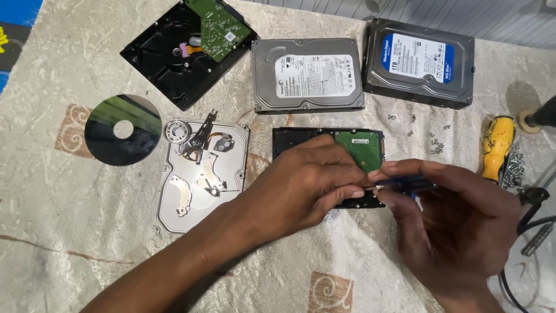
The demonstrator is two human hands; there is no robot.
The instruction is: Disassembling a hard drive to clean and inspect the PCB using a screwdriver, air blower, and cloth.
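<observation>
Fingers of the left hand (307,182) press down on a black hard drive (301,142) lying circuit-side up, its green circuit board (360,148) showing just beyond the knuckles. The right hand (457,217) pinches a thin blue tool (405,184), probably a small screwdriver, whose shaft runs left to right and points at the drive's near right edge, where both hands meet. The drive's long axis runs left to right; the left hand lies over it, while the right comes in from the right side. Left of it sits an opened silver drive body (200,174), and further left a loose shiny platter (123,130). Far from the hands lie an emptied black drive casing (174,64), a silver-lidded drive (307,75) and a blue-labelled drive (418,61). Loose screws (434,145) and a yellow-handled tool (497,145) rest to the right on the patterned cloth (289,278).
</observation>
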